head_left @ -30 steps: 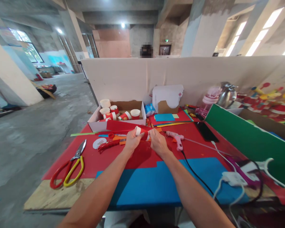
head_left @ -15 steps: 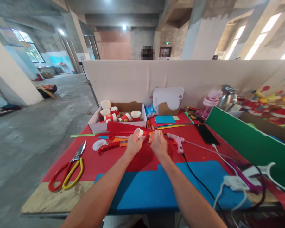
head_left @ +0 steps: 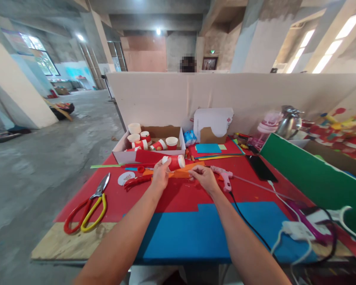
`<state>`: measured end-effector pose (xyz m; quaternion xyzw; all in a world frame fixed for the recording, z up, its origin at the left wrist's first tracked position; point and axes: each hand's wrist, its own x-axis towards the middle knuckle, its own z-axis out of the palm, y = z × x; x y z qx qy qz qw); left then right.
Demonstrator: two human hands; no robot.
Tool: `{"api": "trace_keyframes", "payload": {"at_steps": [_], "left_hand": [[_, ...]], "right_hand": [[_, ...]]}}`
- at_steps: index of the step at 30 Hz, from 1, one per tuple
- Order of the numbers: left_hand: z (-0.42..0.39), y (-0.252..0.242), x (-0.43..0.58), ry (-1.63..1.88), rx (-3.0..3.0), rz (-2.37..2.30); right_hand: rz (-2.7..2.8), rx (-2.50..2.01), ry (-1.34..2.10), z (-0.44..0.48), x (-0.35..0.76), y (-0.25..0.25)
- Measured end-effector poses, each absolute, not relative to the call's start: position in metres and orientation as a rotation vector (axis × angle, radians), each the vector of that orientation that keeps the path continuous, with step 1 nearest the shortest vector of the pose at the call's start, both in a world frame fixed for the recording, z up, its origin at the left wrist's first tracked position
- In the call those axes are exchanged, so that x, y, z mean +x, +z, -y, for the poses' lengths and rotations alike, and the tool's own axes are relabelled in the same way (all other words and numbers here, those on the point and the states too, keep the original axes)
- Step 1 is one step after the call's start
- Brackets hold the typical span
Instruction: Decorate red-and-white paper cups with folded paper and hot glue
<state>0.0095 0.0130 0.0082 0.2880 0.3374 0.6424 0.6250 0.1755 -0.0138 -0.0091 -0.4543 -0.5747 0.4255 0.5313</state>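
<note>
My left hand [head_left: 160, 175] is wrapped round a paper cup [head_left: 176, 162] with a red band and white rims, held on its side above the table. My right hand [head_left: 205, 177] has moved clear of the cup, its fingertips pinched together. Whatever they may grip is too small to make out. Beneath the cup and beside the right fingertips lies orange paper [head_left: 184, 171]. A pink glue gun [head_left: 224, 177] rests just right of that hand. Left of my left hand are red-handled pliers [head_left: 138, 181] and a round white disc [head_left: 126, 178].
Large scissors [head_left: 90, 208] with red and yellow handles lie at the left edge. A cardboard box [head_left: 127, 156] of several paper cups stands behind the hands. On the right are a phone [head_left: 261, 168], cables and a green-sided box [head_left: 302, 178]. Blue sheet [head_left: 190, 237] covers the front.
My right hand has drawn away from the cup to the right. The cup has turned, its open end no longer facing up-left, and my left hand has shifted slightly left with it.
</note>
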Motion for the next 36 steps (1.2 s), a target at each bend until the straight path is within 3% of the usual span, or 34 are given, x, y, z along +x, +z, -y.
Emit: {"api": "trace_keyframes", "payload": {"at_steps": [13,23,30,36], "left_hand": [[-0.012,0.002,0.010,1.272,0.586,-0.715],[-0.003,0.000,0.019,1.260,0.791,-0.769],[-0.013,-0.001,0.012,1.348,0.694,-0.723],[-0.034,0.006,-0.012,1.530,0.434,-0.661]], "right_hand": [[1.364,-1.123,0.624,0.023,0.170,0.000],[1.329,-1.109,0.765,0.023,0.158,-0.007],[1.215,-0.869,1.194,0.031,0.164,0.008],[1.583,-0.938,1.331,0.037,0.165,0.010]]}}
